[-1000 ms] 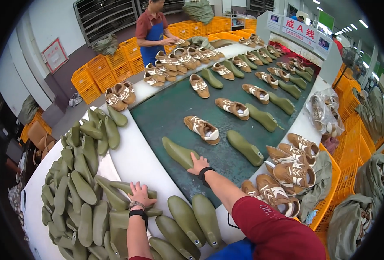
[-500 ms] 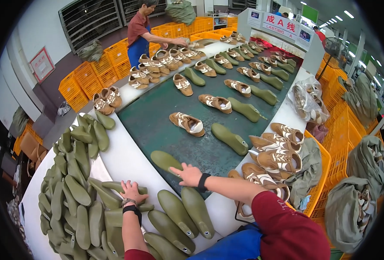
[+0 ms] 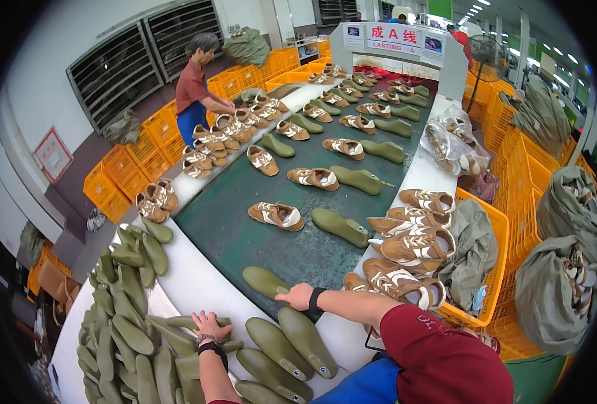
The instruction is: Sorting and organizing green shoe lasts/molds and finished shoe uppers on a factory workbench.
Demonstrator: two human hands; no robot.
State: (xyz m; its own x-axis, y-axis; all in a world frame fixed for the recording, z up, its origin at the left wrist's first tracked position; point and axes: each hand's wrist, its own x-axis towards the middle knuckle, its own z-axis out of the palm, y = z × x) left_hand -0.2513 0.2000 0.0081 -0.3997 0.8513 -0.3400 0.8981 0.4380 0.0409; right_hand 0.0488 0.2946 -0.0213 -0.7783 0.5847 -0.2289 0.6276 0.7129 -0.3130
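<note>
An olive-green shoe last (image 3: 261, 280) lies at the near corner of the green conveyor belt (image 3: 228, 225). My right hand (image 3: 297, 297) grips its near end, the fingers drawn together and partly hidden. My left hand (image 3: 211, 326) rests with spread fingers on lasts at the edge of a large heap of lasts (image 3: 127, 330), holding none. Between my forearms, several lasts (image 3: 268, 340) lie side by side on the white tabletop. Farther up the belt, a brown and white sneaker (image 3: 276, 215) sits beside another green last (image 3: 339, 227).
Brown sneakers (image 3: 413, 242) are piled on the right ledge, beside an orange crate (image 3: 490, 296) with grey cloth. More sneakers and lasts run up the belt in rows. A co-worker (image 3: 197, 94) handles shoes at the far left ledge. Stacked orange crates (image 3: 113, 182) line the wall.
My right hand's fingers have gone from spread to drawn in on the last's near end. My left hand stays on the heap's edge. The co-worker's reaching arm has drawn back. The view has shifted.
</note>
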